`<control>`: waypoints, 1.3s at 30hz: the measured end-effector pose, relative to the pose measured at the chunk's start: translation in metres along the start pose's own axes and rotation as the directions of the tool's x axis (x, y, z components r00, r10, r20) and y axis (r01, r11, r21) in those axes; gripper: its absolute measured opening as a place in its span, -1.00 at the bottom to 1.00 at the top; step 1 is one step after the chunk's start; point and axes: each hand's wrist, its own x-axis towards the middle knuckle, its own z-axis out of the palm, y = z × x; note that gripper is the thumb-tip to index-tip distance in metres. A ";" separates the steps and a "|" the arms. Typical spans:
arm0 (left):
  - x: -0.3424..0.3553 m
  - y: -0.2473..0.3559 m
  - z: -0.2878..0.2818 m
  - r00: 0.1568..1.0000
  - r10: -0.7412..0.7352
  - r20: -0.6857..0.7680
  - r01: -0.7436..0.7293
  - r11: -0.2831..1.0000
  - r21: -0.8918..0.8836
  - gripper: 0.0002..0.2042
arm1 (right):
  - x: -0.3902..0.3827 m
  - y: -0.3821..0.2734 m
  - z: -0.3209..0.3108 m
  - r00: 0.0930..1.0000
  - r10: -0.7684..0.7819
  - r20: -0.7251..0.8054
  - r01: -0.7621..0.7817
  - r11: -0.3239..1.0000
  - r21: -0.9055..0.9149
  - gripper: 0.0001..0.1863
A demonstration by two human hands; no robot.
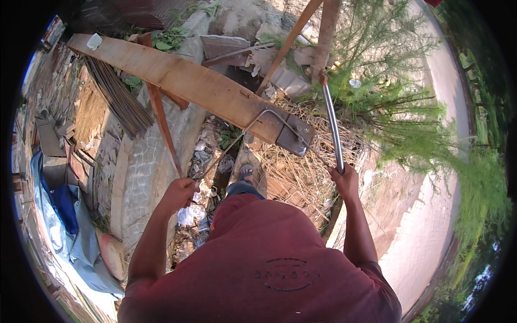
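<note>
My left hand [179,193] is closed in a fist around the end of a thin metal rod [229,149]. The rod slants up to the bench and bends over near a dark metal plate [293,139] with pins, fixed at the near end of a long wooden beam [183,75]. To the right, my right hand [344,180] grips the lower end of a silver metal bar [332,121]. That bar rises away from me, and its far end is rusty brown. It stands apart from the plate, on its right side.
Wooden legs prop the beam. A bundle of thin rods [116,97] lies under its left part, by a paved strip [145,161]. Dry stalks [285,172] cover ground near my sandalled foot [245,173]. Feathery green branches [404,102] hang right; a blue tarp [81,250] lies left.
</note>
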 end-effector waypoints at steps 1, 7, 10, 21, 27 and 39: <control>0.007 0.003 0.005 1.000 0.025 0.016 -0.025 0.999 -0.030 -0.72 | 0.000 0.000 0.000 1.000 0.003 0.001 -0.003 1.000 0.016 -0.66; 0.082 0.074 0.050 0.984 0.167 0.057 -0.164 0.985 -0.054 -0.65 | 0.005 0.009 0.003 1.000 -0.001 -0.001 0.001 0.999 0.052 -0.71; 0.103 0.094 0.068 0.977 0.213 0.007 -0.213 0.976 0.049 -0.62 | 0.004 0.003 0.002 1.000 0.023 0.007 -0.023 1.000 0.018 -0.70; 0.116 0.097 0.073 0.983 0.182 0.005 -0.182 0.982 0.045 -0.61 | 0.003 0.042 -0.034 0.948 -0.280 -0.153 0.228 0.930 -0.289 -0.71; 0.109 0.108 0.074 0.988 0.157 -0.005 -0.156 0.987 0.030 -0.61 | 0.057 0.061 -0.130 0.884 -0.454 -0.114 0.284 0.713 -0.641 -0.73; 0.116 0.100 0.072 0.991 0.130 0.007 -0.130 0.988 0.084 -0.60 | 0.179 0.060 -0.149 0.798 -0.537 0.272 0.497 0.332 -0.802 -0.85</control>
